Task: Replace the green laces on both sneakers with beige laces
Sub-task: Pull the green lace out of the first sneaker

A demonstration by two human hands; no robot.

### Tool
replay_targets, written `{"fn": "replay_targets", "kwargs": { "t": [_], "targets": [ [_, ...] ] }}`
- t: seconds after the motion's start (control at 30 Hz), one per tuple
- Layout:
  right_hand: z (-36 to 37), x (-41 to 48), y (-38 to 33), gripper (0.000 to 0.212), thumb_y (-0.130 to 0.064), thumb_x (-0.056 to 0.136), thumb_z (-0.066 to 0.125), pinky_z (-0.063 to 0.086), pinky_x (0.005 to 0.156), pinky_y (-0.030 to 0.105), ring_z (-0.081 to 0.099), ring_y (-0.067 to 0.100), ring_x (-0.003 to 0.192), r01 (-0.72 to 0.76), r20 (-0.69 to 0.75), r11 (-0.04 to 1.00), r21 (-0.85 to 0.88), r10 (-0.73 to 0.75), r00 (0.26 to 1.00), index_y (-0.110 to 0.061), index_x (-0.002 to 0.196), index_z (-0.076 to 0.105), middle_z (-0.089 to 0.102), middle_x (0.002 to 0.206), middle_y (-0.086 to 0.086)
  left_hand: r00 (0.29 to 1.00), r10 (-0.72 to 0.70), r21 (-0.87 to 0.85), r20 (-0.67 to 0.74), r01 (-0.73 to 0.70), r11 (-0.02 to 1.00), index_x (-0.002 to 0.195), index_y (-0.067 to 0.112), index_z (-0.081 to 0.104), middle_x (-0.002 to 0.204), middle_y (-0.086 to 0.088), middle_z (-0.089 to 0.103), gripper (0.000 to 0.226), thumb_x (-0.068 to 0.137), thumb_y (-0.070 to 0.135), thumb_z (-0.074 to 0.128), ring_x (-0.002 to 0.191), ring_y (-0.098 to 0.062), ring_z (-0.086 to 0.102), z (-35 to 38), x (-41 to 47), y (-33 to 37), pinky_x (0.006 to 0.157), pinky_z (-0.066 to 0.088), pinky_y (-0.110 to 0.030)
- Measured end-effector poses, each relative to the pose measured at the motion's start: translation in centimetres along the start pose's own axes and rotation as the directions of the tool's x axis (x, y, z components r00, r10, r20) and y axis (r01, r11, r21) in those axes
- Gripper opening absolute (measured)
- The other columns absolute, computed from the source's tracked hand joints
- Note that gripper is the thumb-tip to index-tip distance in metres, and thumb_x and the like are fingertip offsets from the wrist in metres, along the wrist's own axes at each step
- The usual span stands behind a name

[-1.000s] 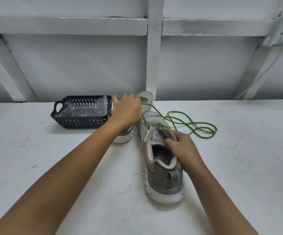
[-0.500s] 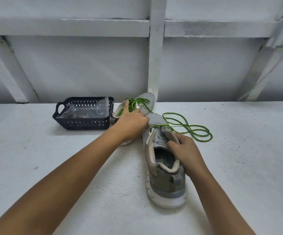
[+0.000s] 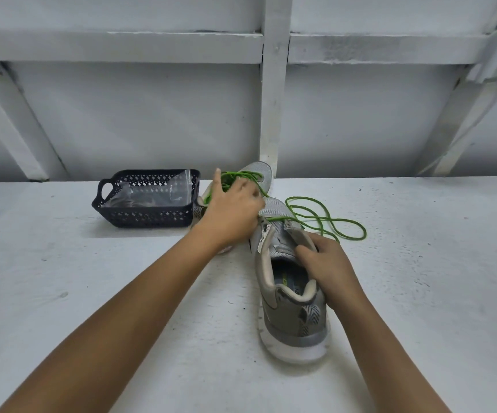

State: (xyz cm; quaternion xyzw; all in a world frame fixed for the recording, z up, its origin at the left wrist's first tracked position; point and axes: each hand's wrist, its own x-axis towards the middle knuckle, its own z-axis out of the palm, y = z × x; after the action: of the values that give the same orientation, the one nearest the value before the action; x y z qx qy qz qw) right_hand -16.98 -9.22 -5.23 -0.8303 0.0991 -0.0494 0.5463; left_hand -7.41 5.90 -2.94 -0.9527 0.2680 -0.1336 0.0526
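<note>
White surface (image 3: 92,293) hosts unlacing: right hand (image 3: 327,263) grips the near sneaker (image 3: 295,323) collar, while left hand (image 3: 232,213) at eleven o'clock apparently pinches its green lace (image 3: 330,222), probably needing a steady outward pull next.

basket (image 3: 149,214) crowds far sneaker (image 3: 259,174) on left; loose green lace (image 3: 324,217) sprawls right; near-left table (image 3: 62,293) bare.

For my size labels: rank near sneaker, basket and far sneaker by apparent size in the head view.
1. Near sneaker, though it is closest to the camera.
2. Basket.
3. Far sneaker, smallest as seen, but the left hand hides much of it, so its rank is unsure.
</note>
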Motion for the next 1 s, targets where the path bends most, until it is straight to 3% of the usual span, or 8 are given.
{"fn": "replay_targets", "kwargs": {
  "t": [0.07, 0.2, 0.3, 0.37, 0.5, 0.6, 0.73, 1.0],
  "targets": [
    [0.0, 0.0, 0.0, 0.022, -0.006, 0.084, 0.05, 0.039, 0.063, 0.028, 0.052, 0.017, 0.07, 0.001, 0.001, 1.0, 0.005, -0.001, 1.0, -0.022, 0.081, 0.065, 0.06, 0.073, 0.002, 0.992, 0.023, 0.081, 0.123, -0.033, 0.996, 0.123, 0.013, 0.053, 0.129, -0.006, 0.047, 0.031, 0.096, 0.022, 0.04, 0.132, -0.025, 0.031, 0.4, 0.1, 0.4, 0.106, 0.001, -0.07],
    [-0.1, -0.1, 0.0, 0.019, -0.007, 0.085, 0.05, 0.037, 0.06, 0.027, 0.05, 0.017, 0.068, 0.001, 0.0, 1.0, -0.005, -0.001, 1.0, -0.018, 0.08, 0.064, 0.058, 0.071, 0.003, 0.997, -0.005, 0.079, 0.077, -0.002, 0.997, 0.118, 0.009, 0.052, 0.122, -0.007, 0.053, 0.026, 0.097, 0.017, 0.038, 0.125, -0.026, 0.041, 0.4, 0.3, 0.6, 0.111, 0.005, -0.064],
    [-0.1, -0.1, 0.0, 0.02, -0.006, 0.085, 0.049, 0.037, 0.061, 0.027, 0.05, 0.016, 0.068, 0.007, 0.003, 1.0, -0.006, -0.007, 1.0, -0.016, 0.086, 0.066, 0.06, 0.074, 0.005, 0.988, -0.115, -0.262, -0.105, 0.084, 0.961, 0.101, 0.01, 0.057, 0.106, -0.007, 0.058, 0.02, 0.094, 0.02, 0.041, 0.106, -0.026, 0.052, -0.3, 0.4, -0.2, 0.108, 0.024, -0.044],
    [-0.1, -0.1, 0.0, 0.021, -0.006, 0.085, 0.049, 0.037, 0.061, 0.027, 0.05, 0.015, 0.067, 0.009, 0.006, 1.0, -0.002, -0.009, 1.0, -0.018, 0.087, 0.066, 0.06, 0.074, 0.004, 0.916, -0.315, -0.57, -0.249, 0.125, 0.812, 0.084, 0.009, 0.054, 0.083, -0.005, 0.054, 0.012, 0.091, 0.016, 0.047, 0.081, -0.024, 0.052, -1.6, 0.3, -0.9, 0.077, 0.036, -0.028],
    [0.0, -0.1, 0.0, 0.021, -0.007, 0.085, 0.049, 0.039, 0.062, 0.028, 0.052, 0.018, 0.069, 0.004, 0.008, 1.0, 0.0, -0.004, 1.0, -0.02, 0.083, 0.066, 0.063, 0.077, 0.007, 0.813, -0.547, -0.826, -0.199, 0.161, 0.54, 0.079, 0.0, 0.052, 0.076, -0.019, 0.06, 0.019, 0.09, 0.015, 0.046, 0.069, -0.029, 0.056, -3.8, 0.4, -1.9, 0.061, 0.044, -0.035],
    [0.0, -0.1, 0.0, 0.02, -0.007, 0.085, 0.049, 0.038, 0.062, 0.027, 0.052, 0.017, 0.069, 0.006, 0.004, 1.0, -0.007, -0.006, 1.0, -0.02, 0.081, 0.065, 0.061, 0.074, 0.005, 0.9, -0.401, -0.636, -0.168, 0.212, 0.742, 0.093, 0.011, 0.054, 0.091, -0.009, 0.06, 0.018, 0.093, 0.028, 0.047, 0.081, -0.027, 0.055, -3.1, 0.4, -1.5, 0.065, 0.04, -0.033],
    [-0.1, -0.1, 0.0, 0.019, -0.007, 0.084, 0.049, 0.037, 0.06, 0.028, 0.05, 0.016, 0.066, 0.012, 0.01, 1.0, -0.012, -0.011, 1.0, -0.018, 0.078, 0.063, 0.059, 0.071, 0.005, 0.988, -0.093, -0.298, -0.124, 0.052, 0.953, 0.126, 0.024, 0.055, 0.125, -0.005, 0.05, 0.042, 0.092, 0.048, 0.047, 0.118, -0.025, 0.046, -0.7, 0.6, -0.6, 0.1, 0.037, -0.04],
    [-0.1, -0.1, 0.1, 0.029, -0.006, 0.083, 0.049, 0.034, 0.056, 0.026, 0.045, 0.013, 0.061, 0.02, 0.006, 1.0, 0.004, -0.02, 1.0, -0.027, 0.064, 0.055, 0.051, 0.06, -0.004, 0.999, 0.018, 0.011, 0.034, -0.018, 1.0, 0.113, 0.015, 0.06, 0.122, -0.004, 0.051, 0.026, 0.095, 0.028, 0.046, 0.118, -0.024, 0.043, 1.0, 0.9, -0.3, 0.099, 0.03, -0.043]
  ]
}}
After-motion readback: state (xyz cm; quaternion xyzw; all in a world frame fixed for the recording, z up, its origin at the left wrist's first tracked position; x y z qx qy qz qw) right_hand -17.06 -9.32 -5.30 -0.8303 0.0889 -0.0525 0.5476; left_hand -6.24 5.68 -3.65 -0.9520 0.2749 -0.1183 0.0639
